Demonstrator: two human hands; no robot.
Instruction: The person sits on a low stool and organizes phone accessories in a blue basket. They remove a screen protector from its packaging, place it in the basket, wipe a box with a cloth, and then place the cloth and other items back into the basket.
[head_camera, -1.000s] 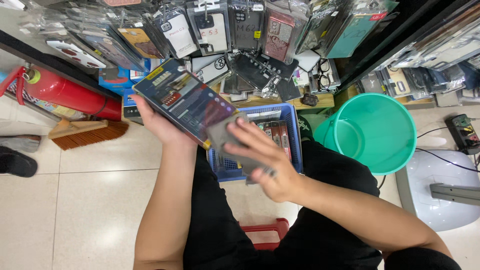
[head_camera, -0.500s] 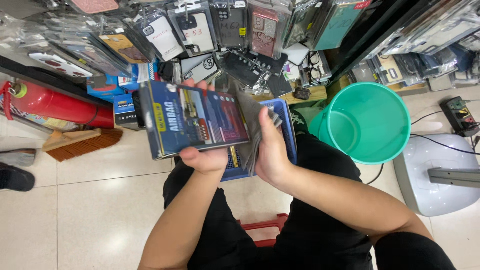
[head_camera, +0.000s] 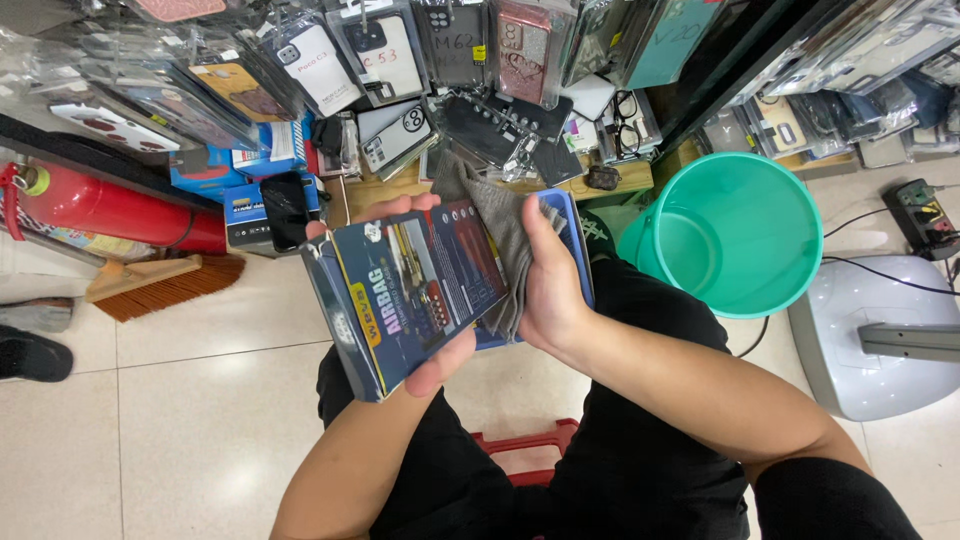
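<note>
Left hand: your left hand (head_camera: 425, 300) holds a dark blue product box (head_camera: 410, 290) from below; the thumb lies on the lower edge and the fingertips show over the top edge, so the fingers are closed around the box.
Right hand: your right hand (head_camera: 550, 285) presses a grey cloth (head_camera: 495, 225) against the right side of the box, with the fingers stretched flat on the cloth and the thumb behind it.
Box: it is tilted, its printed face turned up to you, and it is in front of your chest, over your lap.
Cloth: it hangs between the box and your right palm, and its upper end stands out above the box.
Under the hands: a blue basket (head_camera: 572, 245), mostly hidden by the box and your right hand.
Right side: a green bucket (head_camera: 735, 235) stands on the floor just beside your right forearm.
Left side: a red fire extinguisher (head_camera: 110, 210) and a broom (head_camera: 165, 285) lie on the tiled floor.
Above: many phone cases (head_camera: 400, 60) in clear packets.
</note>
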